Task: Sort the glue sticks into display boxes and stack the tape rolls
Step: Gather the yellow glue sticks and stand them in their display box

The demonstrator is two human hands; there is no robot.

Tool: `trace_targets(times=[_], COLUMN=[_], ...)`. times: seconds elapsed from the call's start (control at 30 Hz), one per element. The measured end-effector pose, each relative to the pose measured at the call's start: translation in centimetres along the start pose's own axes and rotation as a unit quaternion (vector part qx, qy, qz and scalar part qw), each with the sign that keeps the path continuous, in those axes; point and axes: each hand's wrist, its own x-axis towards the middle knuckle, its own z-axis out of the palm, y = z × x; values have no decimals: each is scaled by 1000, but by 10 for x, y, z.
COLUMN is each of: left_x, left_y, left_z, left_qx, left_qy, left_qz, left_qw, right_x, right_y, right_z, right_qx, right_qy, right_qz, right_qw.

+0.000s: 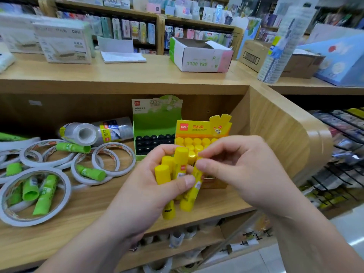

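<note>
My left hand (149, 186) grips a bundle of yellow glue sticks (167, 174) in front of the yellow display box (202, 129), whose rows hold several yellow caps. My right hand (242, 166) pinches one yellow glue stick (192, 191) at its upper end, right beside the bundle. To the left of it stands a green display box (155, 119) with black-capped sticks. Several green glue sticks (44, 196) lie among white tape rolls (34, 196) on the shelf's left part. A pack of clear tape rolls (92, 132) lies on its side behind them.
The wooden shelf (98, 205) has a curved side wall (285, 131) close on the right. On the counter above stand an open white carton (201, 56), boxes and a tall wrapped roll (283, 42). A wire rack (338, 154) of goods is at right.
</note>
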Motion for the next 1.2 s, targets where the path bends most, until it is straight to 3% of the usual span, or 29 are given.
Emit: trace_targets(times=[0.13,0.27,0.53,0.8,1.2], left_x=[5,10,5,5,6], left_y=[-10,-27,-37,-41,-39], left_z=[-10,-17,-17,-21,-17], left_qx=[21,-15,28,16,27], left_qy=[123,169,149,148,128], left_qz=[-42,-77,-56,-53,-55], left_qw=[991,983,987,988,990], right_x=[0,2,7,6,8], right_y=[13,19,39,43,41], right_z=[-14,-8,25,19,20], right_qx=[1,-100,-259,-297,-303], right_qy=[137,127,73,12,11], right_qz=[14,7,-99,-128,-156], right_qw=[990,987,958,946,940])
